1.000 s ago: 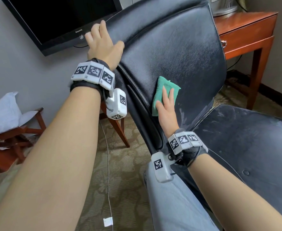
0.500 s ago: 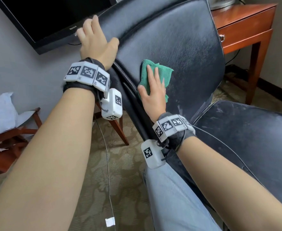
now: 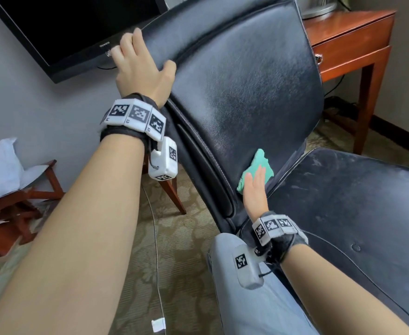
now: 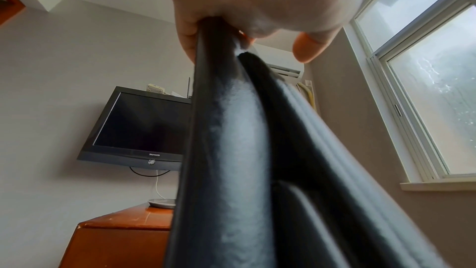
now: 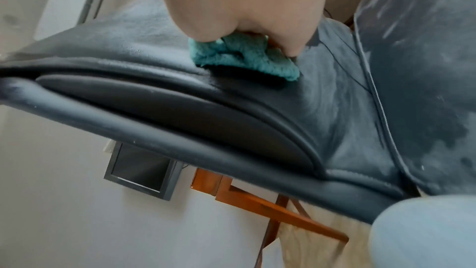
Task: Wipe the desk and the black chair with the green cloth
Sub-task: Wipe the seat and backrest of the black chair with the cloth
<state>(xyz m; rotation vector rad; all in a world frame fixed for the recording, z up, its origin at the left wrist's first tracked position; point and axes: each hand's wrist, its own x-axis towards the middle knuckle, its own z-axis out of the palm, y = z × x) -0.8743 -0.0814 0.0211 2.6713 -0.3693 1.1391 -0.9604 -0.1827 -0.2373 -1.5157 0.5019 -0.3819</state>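
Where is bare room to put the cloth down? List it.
The chair seat, right of the right hand, is bare. The wooden side table has free top beside a metal base. The backrest's lower corner is crowded by the green cloth.

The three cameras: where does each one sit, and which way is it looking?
Head: worn on the head, looks forward and down at the black chair; both forearms, left hand, right hand on the green cloth.
Left wrist: looks up along the chair's edge; palm, thumb.
Right wrist: looks along the backrest at the cloth; palm, a trouser knee.
Shared: the wall TV shows in all three.
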